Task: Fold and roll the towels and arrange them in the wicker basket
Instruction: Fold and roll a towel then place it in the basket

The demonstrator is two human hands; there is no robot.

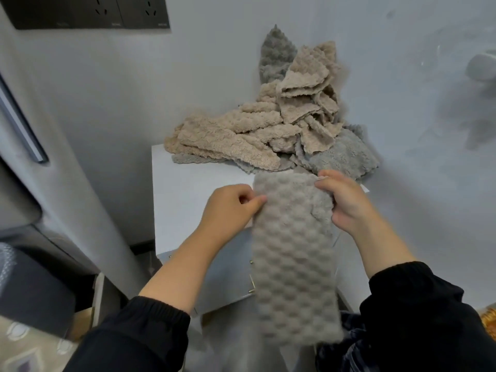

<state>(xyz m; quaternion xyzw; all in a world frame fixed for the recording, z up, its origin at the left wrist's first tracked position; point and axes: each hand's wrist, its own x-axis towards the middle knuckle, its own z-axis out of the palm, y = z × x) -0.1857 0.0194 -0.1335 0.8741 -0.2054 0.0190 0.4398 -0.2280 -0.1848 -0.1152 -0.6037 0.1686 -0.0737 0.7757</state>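
A grey-brown bubble-textured towel, folded into a long strip, hangs down in front of a white cabinet. My left hand pinches its upper left edge. My right hand grips the upper right corner, fingers curled round the cloth. Behind, a heap of loose beige towels and grey towels lies on the cabinet top against the wall. No wicker basket shows in the head view.
The cabinet stands in a corner of grey walls. A tall grey appliance with a handle is at the left. Dark wall sockets sit at top left. An orange woven edge shows at the far right.
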